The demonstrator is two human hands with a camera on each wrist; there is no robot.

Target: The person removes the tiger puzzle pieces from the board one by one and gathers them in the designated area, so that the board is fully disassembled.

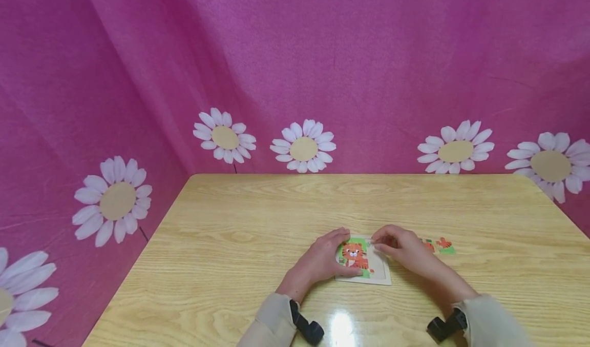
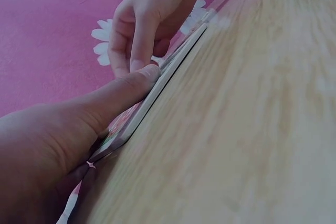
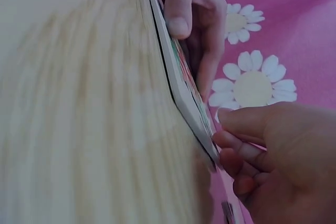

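A small framed jigsaw puzzle (image 1: 380, 271) lies on the table, showing an orange tiger on green in its left and middle parts; bare pale backing shows on the right. My left hand (image 1: 324, 254) holds it from the left, thumb on the near edge and fingers at the far edge. Over the far right part of the frame, my right hand (image 1: 405, 249) pinches a puzzle piece with thumb and forefinger; the fingers hide nearly all of it. In the right wrist view the right thumb (image 3: 247, 121) is close by the frame's rim (image 3: 181, 85).
Several loose orange and green puzzle pieces (image 1: 444, 244) lie on the wooden table (image 1: 258, 219) just right of the right hand, which partly covers them. A pink curtain (image 1: 369, 70) with white daisies hangs behind the table and along its left side.
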